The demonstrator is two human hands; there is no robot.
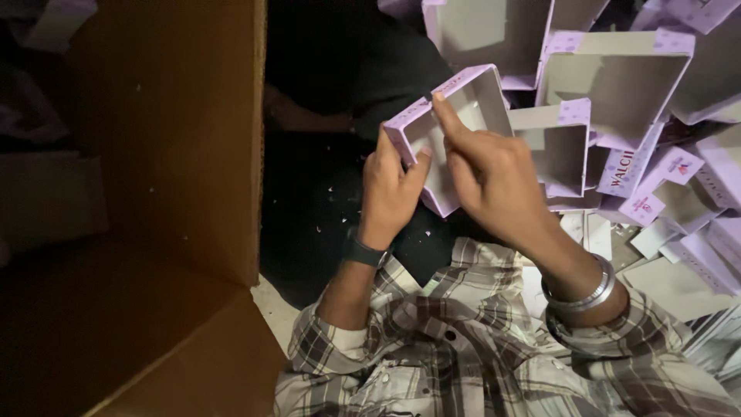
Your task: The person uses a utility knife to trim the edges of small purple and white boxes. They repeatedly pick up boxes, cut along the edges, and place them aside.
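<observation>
Seen from above, mid-assembly: small lilac-edged, grey-lined cardboard box tray [451, 135] held up at chest height, centre frame, between both hands, above dark floor [324, 208] flecked w/ paper scraps. Left hand [390, 189] closed on near wall, thumb pressed inside against grey lining, fingers wrapped round the outside. Right hand [490, 174] mostly curled, index finger stretched out, tip on the top rim at a corner, remaining fingers against the tray's right side. Judged as forming/pressing stage: corner or rim wrap being smoothed down, tray not yet set aside. Next move prob. calls for steady counter-grip from left hand, firm even pressure along the rim, care not to crush thin walls.

Materials: stiff greyboard, matte, square-cornered, w/ smooth lilac paper wrap, dotted in places. To the right, loose heap of similar lilac trays and lids [617, 93], some tipped open-side toward camera, some flat. To the left, large brown corrugated carton [154, 193], flap upright, interior in shadow. Black wristwatch [364, 252] on left wrist, silver metal bangle [580, 292] on right, sleeves of brown-and-white plaid shirt [463, 347] below. Low light, shadows deep.
</observation>
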